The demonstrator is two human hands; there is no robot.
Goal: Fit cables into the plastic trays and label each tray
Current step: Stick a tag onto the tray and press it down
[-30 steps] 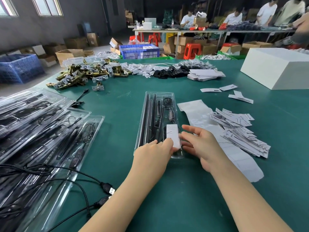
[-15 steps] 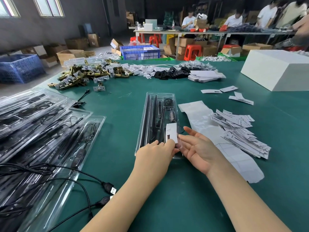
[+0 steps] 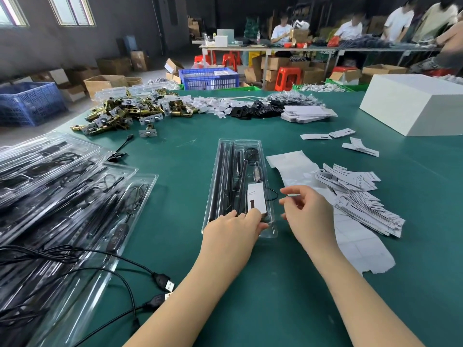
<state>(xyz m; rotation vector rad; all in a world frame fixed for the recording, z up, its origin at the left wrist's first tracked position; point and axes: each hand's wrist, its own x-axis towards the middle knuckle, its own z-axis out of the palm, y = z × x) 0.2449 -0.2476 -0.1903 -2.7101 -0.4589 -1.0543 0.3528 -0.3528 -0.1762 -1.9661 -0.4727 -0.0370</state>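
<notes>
Green felt table (image 3: 250,296), busy workshop behind. Our left hand (image 3: 231,232) presses flat on the label (image 3: 256,198) atop the tray (image 3: 225,186); our right hand (image 3: 309,211) hovers loosely curled, empty. We should smooth its edges firmly.

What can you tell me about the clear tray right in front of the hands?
The clear plastic tray is a long, narrow, glossy blister with moulded channels. It lies flat on the green table, running away from the person. Inside lie black rods and a thin coiled black cable. A white label with a dark mark sits over its near right part. The left hand rests on the near end, fingertips at the label's lower edge. The right hand hovers just right of it, apart.
</notes>
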